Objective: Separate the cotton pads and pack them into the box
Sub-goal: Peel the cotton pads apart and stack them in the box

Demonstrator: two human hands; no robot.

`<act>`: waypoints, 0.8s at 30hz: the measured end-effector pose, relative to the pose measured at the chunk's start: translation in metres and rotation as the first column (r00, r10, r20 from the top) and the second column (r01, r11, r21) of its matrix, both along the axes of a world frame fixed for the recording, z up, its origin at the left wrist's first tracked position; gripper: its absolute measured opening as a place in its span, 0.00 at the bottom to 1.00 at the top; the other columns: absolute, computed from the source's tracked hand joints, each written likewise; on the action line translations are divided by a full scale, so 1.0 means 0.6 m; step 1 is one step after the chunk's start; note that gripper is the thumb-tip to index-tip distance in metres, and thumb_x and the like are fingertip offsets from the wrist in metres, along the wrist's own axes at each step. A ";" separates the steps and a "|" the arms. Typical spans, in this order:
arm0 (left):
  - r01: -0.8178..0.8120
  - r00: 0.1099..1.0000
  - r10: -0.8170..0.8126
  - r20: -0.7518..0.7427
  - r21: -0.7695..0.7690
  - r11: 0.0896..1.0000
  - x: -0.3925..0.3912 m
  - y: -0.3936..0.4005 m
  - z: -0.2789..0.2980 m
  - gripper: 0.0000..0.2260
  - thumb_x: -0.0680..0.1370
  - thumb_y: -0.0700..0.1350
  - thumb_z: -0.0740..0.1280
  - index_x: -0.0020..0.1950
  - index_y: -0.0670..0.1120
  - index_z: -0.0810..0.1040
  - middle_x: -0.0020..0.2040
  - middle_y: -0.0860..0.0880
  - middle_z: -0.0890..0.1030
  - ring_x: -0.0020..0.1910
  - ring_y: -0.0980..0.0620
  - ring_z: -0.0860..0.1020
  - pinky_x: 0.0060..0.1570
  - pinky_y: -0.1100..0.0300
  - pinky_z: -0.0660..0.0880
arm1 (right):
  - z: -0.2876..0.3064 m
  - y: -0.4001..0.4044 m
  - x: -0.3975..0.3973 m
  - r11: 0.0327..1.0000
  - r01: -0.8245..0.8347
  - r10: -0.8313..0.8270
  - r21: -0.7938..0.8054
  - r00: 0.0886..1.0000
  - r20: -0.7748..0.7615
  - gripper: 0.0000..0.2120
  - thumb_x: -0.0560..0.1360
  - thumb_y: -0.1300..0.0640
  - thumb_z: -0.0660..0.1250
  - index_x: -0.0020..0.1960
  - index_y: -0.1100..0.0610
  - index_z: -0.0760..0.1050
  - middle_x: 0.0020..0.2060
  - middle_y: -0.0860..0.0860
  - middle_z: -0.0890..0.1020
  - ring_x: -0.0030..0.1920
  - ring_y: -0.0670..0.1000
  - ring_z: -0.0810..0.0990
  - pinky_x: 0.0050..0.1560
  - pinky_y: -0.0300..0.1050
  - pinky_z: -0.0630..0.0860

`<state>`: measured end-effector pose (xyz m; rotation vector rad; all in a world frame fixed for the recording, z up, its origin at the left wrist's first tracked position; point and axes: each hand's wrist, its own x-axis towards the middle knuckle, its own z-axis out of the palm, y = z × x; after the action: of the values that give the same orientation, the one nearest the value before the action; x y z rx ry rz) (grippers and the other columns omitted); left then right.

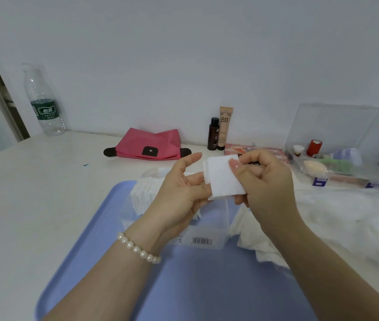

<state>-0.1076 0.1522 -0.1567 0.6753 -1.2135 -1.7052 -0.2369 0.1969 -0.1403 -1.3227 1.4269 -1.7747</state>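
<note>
I see both hands raised over the blue tray (95, 230), meeting on a small stack of white cotton pads (223, 179). My right hand (264, 179) has its thumb and curled fingers pinching the right edge of the stack, the thumbnail lying on the top pad. My left hand (181, 193) is turned palm-up beneath and beside the stack; its fingers are fairly straight, the index finger lifted free above the pads while the lower fingers touch the stack's left edge and underside. I cannot tell whether any left finger actually pinches a pad. A pearl bracelet (137, 247) sits on the left wrist. Directly under the hands, on the tray, stands the clear plastic box (209, 225), open at the top, with a barcode label on its near wall; a row of white pads (145, 195) already stands in its left part. More loose white pads (255, 239) lie just right of the box, spilling off the tray edge onto the table (33, 193). Further back by the wall I see a pink pouch (149, 144), a dark small bottle (214, 134), a BB cream tube (225, 126), a water bottle (43, 103) at left, and a clear organiser box (336, 147) of cosmetics at right.
</note>
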 end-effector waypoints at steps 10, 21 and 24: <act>0.046 0.996 -0.041 -0.075 0.059 0.997 0.003 0.001 0.004 0.27 0.73 0.25 0.61 0.69 0.44 0.64 0.42 0.44 0.85 0.39 0.51 0.83 0.42 0.59 0.80 | -0.022 -0.009 -0.001 0.984 0.093 -0.134 -0.154 0.950 -0.282 0.09 0.75 0.58 0.66 0.38 0.51 0.70 0.24 0.54 0.70 0.25 0.50 0.67 0.31 0.48 0.70; 0.083 0.984 -0.060 -0.168 0.133 0.988 0.002 0.002 0.009 0.24 0.74 0.25 0.59 0.68 0.41 0.66 0.45 0.39 0.83 0.40 0.47 0.83 0.38 0.58 0.81 | -0.030 -0.009 -0.002 0.969 0.137 -0.216 -0.205 0.873 -0.436 0.07 0.75 0.59 0.66 0.40 0.54 0.71 0.22 0.47 0.64 0.26 0.47 0.64 0.28 0.36 0.63; 0.102 0.970 -0.064 -0.233 0.156 0.982 0.002 0.001 0.011 0.26 0.71 0.32 0.67 0.68 0.38 0.66 0.50 0.38 0.81 0.43 0.46 0.82 0.38 0.56 0.80 | -0.030 -0.008 -0.002 0.968 0.169 -0.239 -0.188 0.856 -0.459 0.06 0.75 0.57 0.67 0.40 0.53 0.71 0.22 0.46 0.66 0.26 0.47 0.66 0.30 0.45 0.67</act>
<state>-0.1066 0.1530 -0.1502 0.5163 -0.9581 -1.9133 -0.2379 0.1923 -0.1582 -1.8441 1.7847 -1.7823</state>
